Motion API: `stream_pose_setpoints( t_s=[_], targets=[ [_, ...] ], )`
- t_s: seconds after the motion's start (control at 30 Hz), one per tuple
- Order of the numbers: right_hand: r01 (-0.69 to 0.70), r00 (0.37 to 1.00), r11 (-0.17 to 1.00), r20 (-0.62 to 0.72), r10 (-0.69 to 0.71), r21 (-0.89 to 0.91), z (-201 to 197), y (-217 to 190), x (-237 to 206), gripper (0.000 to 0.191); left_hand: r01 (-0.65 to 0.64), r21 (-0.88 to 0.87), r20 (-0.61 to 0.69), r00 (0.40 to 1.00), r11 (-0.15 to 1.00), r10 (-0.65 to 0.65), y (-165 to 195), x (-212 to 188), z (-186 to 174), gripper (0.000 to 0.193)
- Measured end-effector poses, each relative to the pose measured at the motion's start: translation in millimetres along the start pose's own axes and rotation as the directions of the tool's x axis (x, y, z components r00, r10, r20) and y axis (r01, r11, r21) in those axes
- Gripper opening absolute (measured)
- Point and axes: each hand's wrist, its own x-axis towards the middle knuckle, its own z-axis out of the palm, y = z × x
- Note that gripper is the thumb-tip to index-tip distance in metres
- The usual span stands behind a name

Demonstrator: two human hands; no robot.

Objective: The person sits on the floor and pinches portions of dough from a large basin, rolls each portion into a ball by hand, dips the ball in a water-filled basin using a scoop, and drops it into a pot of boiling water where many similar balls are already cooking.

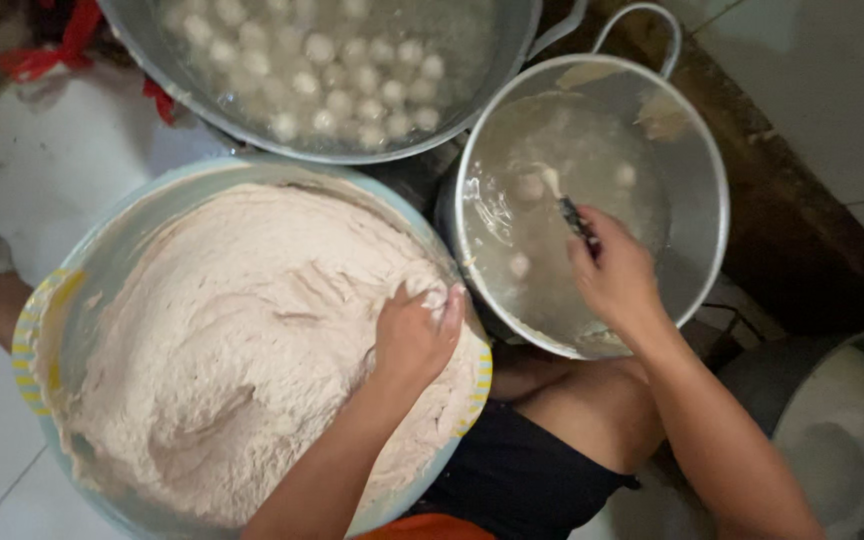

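A: What is the left hand (414, 335) doing?

B: It is curled into the pink paste (242, 340), squeezing a lump of it at the right edge of the big blue bowl (102, 250). The bowl sits on the floor, piled high.

A: And the right hand (614, 275)?

B: Its fingers are closed around a dark-handled spoon (564, 205). The spoon tip dips into the cloudy water in the metal pot (717, 200), just to the right of the bowl.

A: So which step is this?

B: I think it is shaping. A few small balls (522, 265) float in that pot. Many more sit in the big pan (342, 70) above.

A: What does the next bit need?

B: I guess spoon and squeezed lump must meet, gently.

A: Any packets or labels?

B: None I can see. Only a red plastic bag (62, 45) at the top left and a dark tub of white powder (842, 430) at the bottom right.
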Motion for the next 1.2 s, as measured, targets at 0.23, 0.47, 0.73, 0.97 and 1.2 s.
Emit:
stream_pose_setpoints(
  t_s=[0.23, 0.47, 0.73, 0.97, 1.2],
  targets=[
    [-0.233, 0.870, 0.952, 0.480, 0.114, 0.196, -31, -59, -78, 0.037, -0.195, -0.293, -0.159, 0.975, 0.936, 0.153, -6, -3, 6, 0.012],
    [0.163, 0.890, 0.940, 0.366, -0.271, 0.300, -19, -76, -98, 0.038, 0.022, -0.249, 0.022, 1.000, 0.968, -0.017, -4, -3, 9, 0.018],
    [-0.385, 0.817, 0.866, 0.554, 0.160, 0.318, -10, -45, -72, 0.047, 0.131, 0.347, -0.098, 0.990, 0.929, -0.103, -5, 5, 3, 0.048],
    [0.146, 0.981, 0.989, 0.135, -0.142, -0.014, -10, -35, -27, 0.040, -0.138, -0.132, -0.187, 0.976, 0.982, 0.112, -10, -2, 10, 0.019],
    [-0.112, 0.938, 0.981, 0.343, 0.051, 0.160, -23, -60, -75, 0.042, -0.162, -0.173, -0.253, 0.961, 0.971, 0.116, -15, -5, 19, 0.023]
  ],
)
